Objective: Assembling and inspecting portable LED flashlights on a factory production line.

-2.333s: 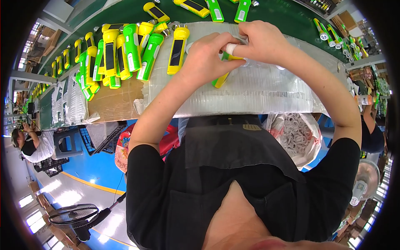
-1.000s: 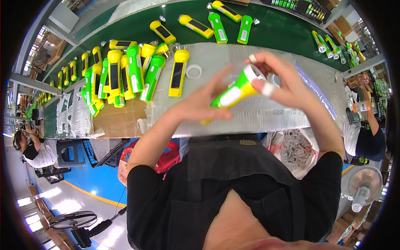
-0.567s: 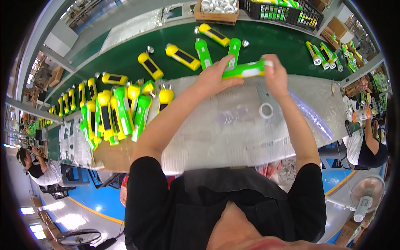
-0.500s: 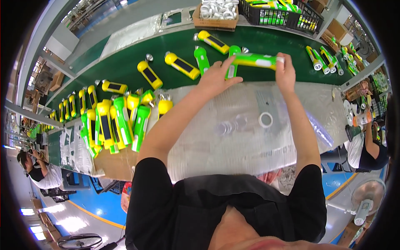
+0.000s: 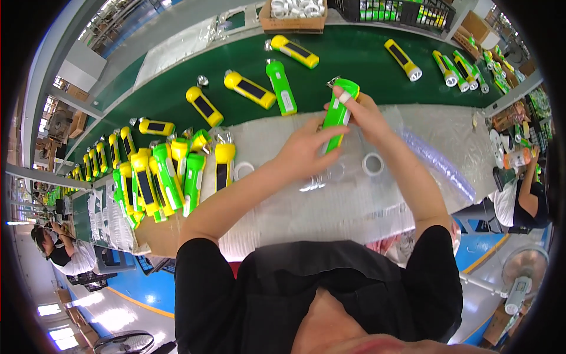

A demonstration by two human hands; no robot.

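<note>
A green flashlight (image 5: 337, 115) is held upright between my two hands over the near edge of the green belt. My left hand (image 5: 311, 143) is closed around its lower part, the thumb lying across the front. At the upper end, my right hand (image 5: 364, 113) grips it, the thumb near the head; a loose silvery reflector piece (image 5: 333, 81) shows there. A white ring (image 5: 372, 164) lies on the plastic-covered table below my right hand. Several clear discs (image 5: 321, 179) lie under my left wrist, and another white ring (image 5: 243, 171) sits beside my left forearm.
A pile of yellow and green flashlights (image 5: 154, 177) stands at the left. More flashlights (image 5: 249, 89) lie on the green belt (image 5: 359, 50), including a yellow one (image 5: 403, 60) at the right. Behind are a carton of white rings (image 5: 293, 23) and a black crate (image 5: 401, 13).
The flashlight I held sideways is out of my hands, and a yellow one now lies on the belt to the right. Both hands have come nearer and grip a green flashlight from the belt.
</note>
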